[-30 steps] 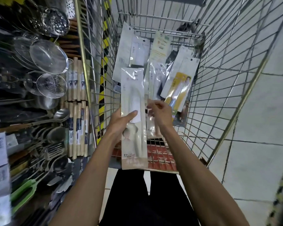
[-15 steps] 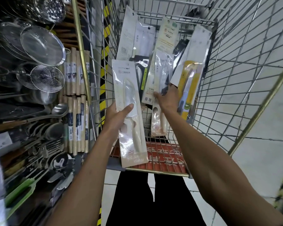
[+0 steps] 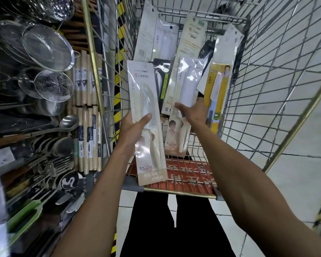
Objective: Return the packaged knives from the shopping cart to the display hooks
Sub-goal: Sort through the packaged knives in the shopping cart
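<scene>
My left hand point(image 3: 132, 129) grips a long beige pack with a cream-handled knife point(image 3: 148, 125), held upright over the near end of the wire shopping cart point(image 3: 278, 93). My right hand point(image 3: 194, 113) is inside the cart, fingers closed on a second pack with a white knife point(image 3: 186, 86). Several more knife packs lean against the cart's far end, among them a yellow-backed one point(image 3: 218, 93) and a white one point(image 3: 164, 43). The display hooks cannot be made out.
Shelving on the left carries wire strainers point(image 3: 53, 86), metal ladles point(image 3: 67, 123), boxed wooden rolling pins point(image 3: 87, 115) and green-handled tools point(image 3: 26, 217). A red sign point(image 3: 185, 173) lies on the cart's near flap. White tiled floor point(image 3: 304, 164) runs along the right.
Both hands have moved deeper into the cart. My right hand went from hovering beside the first pack to closing on the white knife pack; my left hand raised its pack slightly.
</scene>
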